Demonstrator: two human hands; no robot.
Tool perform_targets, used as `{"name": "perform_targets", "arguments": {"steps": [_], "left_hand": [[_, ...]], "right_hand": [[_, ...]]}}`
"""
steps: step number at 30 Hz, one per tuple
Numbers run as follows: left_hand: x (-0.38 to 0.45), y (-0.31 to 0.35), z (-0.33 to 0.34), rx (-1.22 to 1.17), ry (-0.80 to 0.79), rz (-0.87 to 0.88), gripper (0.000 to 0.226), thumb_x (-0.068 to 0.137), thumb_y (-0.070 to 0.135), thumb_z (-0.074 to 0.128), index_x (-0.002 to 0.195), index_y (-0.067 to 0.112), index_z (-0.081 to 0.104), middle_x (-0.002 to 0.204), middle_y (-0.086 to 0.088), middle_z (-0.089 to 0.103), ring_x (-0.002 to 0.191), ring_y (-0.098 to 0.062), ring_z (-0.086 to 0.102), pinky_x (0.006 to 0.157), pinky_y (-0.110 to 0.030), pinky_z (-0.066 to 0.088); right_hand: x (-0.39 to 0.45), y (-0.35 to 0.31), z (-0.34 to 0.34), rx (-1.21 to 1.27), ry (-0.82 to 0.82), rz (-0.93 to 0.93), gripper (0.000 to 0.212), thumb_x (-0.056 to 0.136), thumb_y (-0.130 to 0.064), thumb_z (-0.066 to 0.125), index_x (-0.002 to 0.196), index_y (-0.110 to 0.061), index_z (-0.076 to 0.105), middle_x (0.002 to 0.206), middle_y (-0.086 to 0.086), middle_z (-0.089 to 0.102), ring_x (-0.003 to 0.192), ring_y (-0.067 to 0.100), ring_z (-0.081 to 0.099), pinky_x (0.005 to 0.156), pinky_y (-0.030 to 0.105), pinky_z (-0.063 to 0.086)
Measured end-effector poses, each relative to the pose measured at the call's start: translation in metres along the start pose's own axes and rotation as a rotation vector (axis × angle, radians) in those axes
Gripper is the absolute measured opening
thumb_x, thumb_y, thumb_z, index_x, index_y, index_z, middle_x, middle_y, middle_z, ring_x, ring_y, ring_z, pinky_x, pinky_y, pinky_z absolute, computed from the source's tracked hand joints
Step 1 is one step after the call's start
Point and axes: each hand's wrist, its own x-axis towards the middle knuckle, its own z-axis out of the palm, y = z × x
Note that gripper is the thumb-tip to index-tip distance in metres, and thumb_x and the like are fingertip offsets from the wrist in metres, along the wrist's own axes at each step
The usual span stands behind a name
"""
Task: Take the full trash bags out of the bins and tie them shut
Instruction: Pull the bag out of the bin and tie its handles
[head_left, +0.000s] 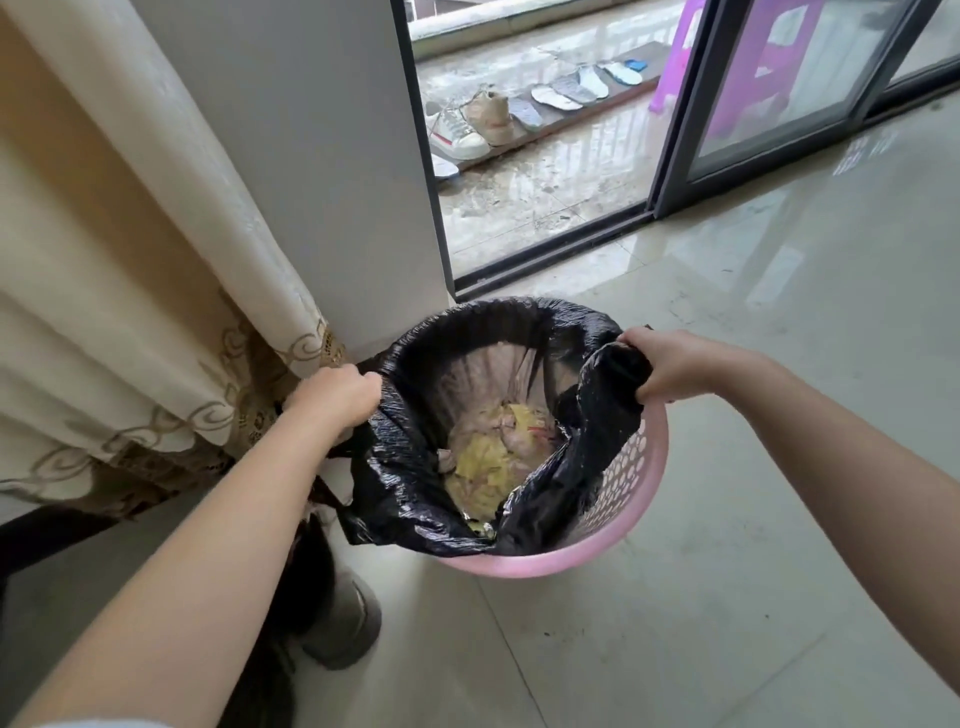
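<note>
**Two hands on the bag's rim**

Two fists hold the black trash bag (415, 499) at opposite edges: the left hand (335, 397) closes its grip on the left rim, the right hand (670, 364) on the right. The bag sits inside the pink perforated bin (631, 493) on the tiled floor (753, 571), beside a cream curtain (130, 312); yellowish scraps (488, 462) lie inside.

Glossy crinkled black plastic bag (415, 499), perforated pink plastic bin (631, 483), polished floor tiles (753, 519)

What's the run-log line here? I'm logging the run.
left hand: grips trash bag rim | right hand: grips rim | bag: in pink bin, untied
</note>
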Motion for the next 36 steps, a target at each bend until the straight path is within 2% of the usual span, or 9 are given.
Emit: {"name": "perform_targets", "arguments": {"steps": [5, 8, 10, 14, 17, 20, 24, 29, 36], "left_hand": [[-0.014, -0.017, 0.004, -0.19, -0.228, -0.091, 0.039, 0.098, 0.017, 0.033, 0.126, -0.003, 0.05, 0.135, -0.025, 0.048, 0.125, -0.038, 0.045, 0.099, -0.042, 0.039], [-0.021, -0.038, 0.014, -0.176, -0.41, -0.132, 0.017, 0.093, 0.01, 0.042, 0.1, 0.001, 0.054, 0.1, -0.02, 0.062, 0.092, -0.034, 0.061, 0.074, -0.037, 0.047], [-0.021, -0.042, 0.007, -0.282, -0.322, -0.119, 0.012, 0.087, 0.002, 0.045, 0.086, -0.003, 0.056, 0.08, -0.019, 0.057, 0.073, -0.03, 0.059, 0.061, -0.033, 0.048], [-0.02, -0.03, -0.021, -0.446, 0.118, -0.069, 0.024, 0.085, 0.005, 0.046, 0.092, -0.008, 0.065, 0.095, -0.022, 0.064, 0.095, -0.036, 0.06, 0.064, -0.031, 0.037], [-0.027, -0.011, -0.04, -0.845, 0.304, 0.067, 0.03, 0.087, 0.013, 0.043, 0.058, 0.01, 0.05, 0.069, -0.011, 0.047, 0.074, -0.025, 0.043, 0.06, -0.031, 0.027], [-0.048, 0.017, -0.067, -1.39, 0.326, 0.225, 0.035, 0.09, 0.017, 0.046, 0.055, 0.019, 0.049, 0.06, -0.002, 0.044, 0.063, -0.019, 0.041, 0.061, -0.028, 0.032], [-0.082, 0.049, -0.097, -1.824, 0.05, 0.51, 0.033, 0.095, 0.02, 0.043, 0.066, 0.02, 0.058, 0.067, 0.004, 0.07, 0.073, -0.01, 0.059, 0.073, -0.029, 0.043], [-0.104, 0.06, -0.128, -1.64, 0.103, 0.842, 0.025, 0.095, 0.008, 0.04, 0.091, 0.032, 0.045, 0.086, 0.002, 0.063, 0.067, -0.002, 0.068, 0.075, -0.027, 0.048], [-0.117, 0.096, -0.202, -1.52, 0.248, 0.658, 0.027, 0.098, 0.012, 0.031, 0.074, 0.022, 0.029, 0.051, 0.003, 0.028, 0.022, 0.001, 0.026, 0.028, -0.008, 0.021]], "right_hand": [[0.01, -0.006, -0.004, 0.198, 0.251, 0.03, 0.037, 0.081, 0.006, 0.038, 0.11, 0.001, 0.06, 0.117, 0.022, 0.06, 0.105, 0.034, 0.052, 0.083, 0.033, 0.044], [0.017, -0.013, 0.0, 0.405, 0.251, 0.032, 0.037, 0.082, 0.01, 0.036, 0.112, 0.008, 0.059, 0.124, 0.025, 0.057, 0.107, 0.032, 0.051, 0.078, 0.021, 0.042], [0.021, -0.015, 0.003, 0.503, 0.278, 0.052, 0.034, 0.085, 0.003, 0.038, 0.112, 0.014, 0.056, 0.123, 0.03, 0.056, 0.102, 0.038, 0.051, 0.065, 0.024, 0.036], [0.016, -0.025, 0.001, 0.604, 0.573, 0.006, 0.038, 0.083, -0.023, 0.05, 0.077, 0.012, 0.062, 0.075, 0.027, 0.06, 0.075, 0.035, 0.05, 0.064, 0.03, 0.031], [0.007, -0.041, -0.001, 0.415, 0.779, -0.169, 0.023, 0.086, -0.01, 0.054, 0.096, 0.004, 0.069, 0.1, 0.021, 0.07, 0.102, 0.034, 0.057, 0.085, 0.031, 0.042], [-0.003, -0.062, -0.017, 0.615, 0.872, -0.33, 0.024, 0.082, 0.002, 0.056, 0.094, -0.01, 0.073, 0.096, 0.005, 0.065, 0.101, 0.025, 0.053, 0.083, 0.019, 0.042], [-0.028, -0.087, -0.056, 1.264, 0.602, -0.551, 0.054, 0.082, 0.014, 0.045, 0.055, -0.026, 0.072, 0.058, -0.009, 0.069, 0.066, 0.024, 0.053, 0.062, 0.029, 0.044], [-0.058, -0.101, -0.11, 1.492, 0.592, -0.719, 0.057, 0.084, 0.017, 0.035, 0.054, -0.024, 0.062, 0.052, -0.009, 0.064, 0.056, 0.007, 0.061, 0.073, 0.034, 0.052], [-0.08, -0.109, -0.185, 1.394, 0.767, -0.562, 0.041, 0.088, 0.011, 0.026, 0.078, -0.024, 0.044, 0.068, 0.001, 0.04, 0.037, 0.004, 0.041, 0.033, 0.014, 0.035]]}}
